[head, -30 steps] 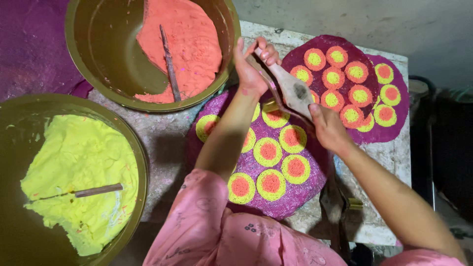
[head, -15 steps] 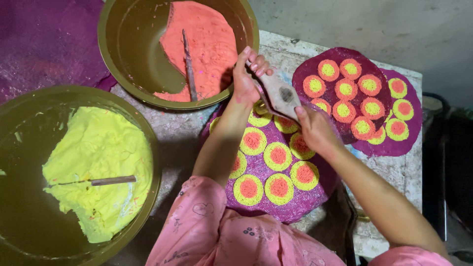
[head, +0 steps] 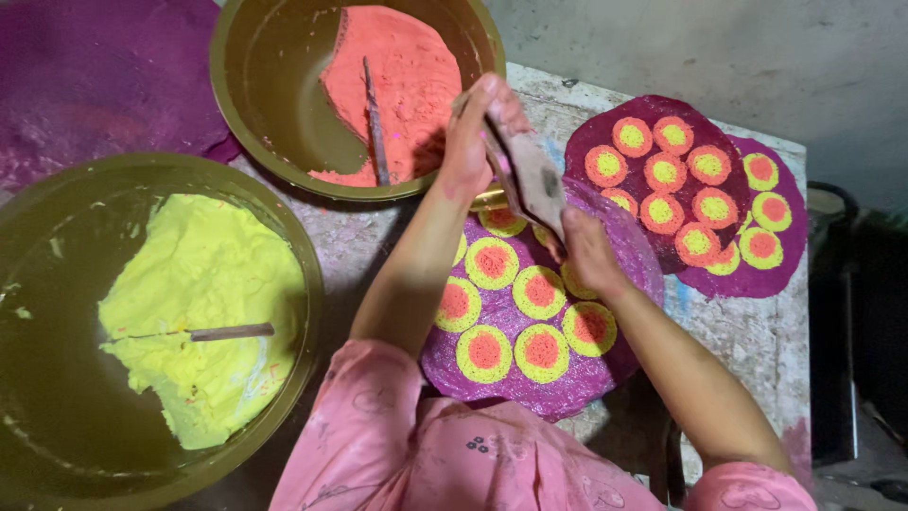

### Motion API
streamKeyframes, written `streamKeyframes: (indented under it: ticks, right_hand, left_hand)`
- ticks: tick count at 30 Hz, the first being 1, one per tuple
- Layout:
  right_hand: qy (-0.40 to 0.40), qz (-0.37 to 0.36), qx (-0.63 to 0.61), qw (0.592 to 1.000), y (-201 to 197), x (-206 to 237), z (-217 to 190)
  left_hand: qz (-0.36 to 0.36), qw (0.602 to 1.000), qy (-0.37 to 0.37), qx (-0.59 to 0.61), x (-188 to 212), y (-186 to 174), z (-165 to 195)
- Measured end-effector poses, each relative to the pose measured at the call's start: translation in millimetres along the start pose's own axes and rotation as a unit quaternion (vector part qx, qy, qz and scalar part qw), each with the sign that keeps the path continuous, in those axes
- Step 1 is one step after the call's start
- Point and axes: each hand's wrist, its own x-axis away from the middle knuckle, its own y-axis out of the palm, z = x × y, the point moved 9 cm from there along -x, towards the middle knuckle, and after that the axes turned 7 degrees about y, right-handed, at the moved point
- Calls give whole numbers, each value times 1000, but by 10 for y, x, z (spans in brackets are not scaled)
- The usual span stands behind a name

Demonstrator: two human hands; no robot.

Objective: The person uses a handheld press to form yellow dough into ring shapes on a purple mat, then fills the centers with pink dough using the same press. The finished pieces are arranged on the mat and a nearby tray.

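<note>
Left hand [head: 478,132] raised above near purple disc [head: 539,331], fingers [head: 470,106] clenched round upper end of a flat, pale scraper-like tool [head: 532,178]. Tool tilted, slanting down and to the right between both hands. Right hand [head: 588,251] at lower end of tool, fingers curled in against its edge; grasp or mere touch cannot be told, fingertips hidden beneath. Right hand resting over upper part of near purple disc, covering part of one yellow ring.

Near purple disc flat on table [head: 747,331], studded with round yellow rings with orange centres, in rows. Second purple disc [head: 662,170] beyond, to the right, with orange rings and yellow centres; its edge overlapping a third purple disc [head: 780,246] carrying similar rings.

Just left of left hand: brass-coloured bowl [head: 255,104] holding orange paste [head: 397,85], thin stick [head: 375,118] lying across paste. Nearer and further left: larger bowl [head: 38,303] of same colour, yellow paste [head: 199,303] heaped inside, short stick [head: 232,332] lying on it. Purple-stained surface [head: 85,76] at top left. Pink sleeves [head: 378,435] at bottom edge.
</note>
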Motion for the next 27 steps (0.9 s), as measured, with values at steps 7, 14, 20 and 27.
streamKeyframes:
  ticks: [7, 14, 20, 27]
  right_hand:
    - [-69, 19, -301, 951, -547, -263, -189]
    - [106, 215, 245, 939, -683, -1060, -11]
    - [180, 171, 305, 920, -174, -1483, -9]
    - [52, 99, 317, 942, 27, -1607, -328]
  left_hand:
    - [11, 954, 93, -286, 1305, -94, 1143]
    - [85, 902, -2, -424, 2736, -679, 1079]
    - [110, 880, -112, -449, 3243, -839, 967]
    - [84, 813, -114, -565, 3183, -783, 1153]
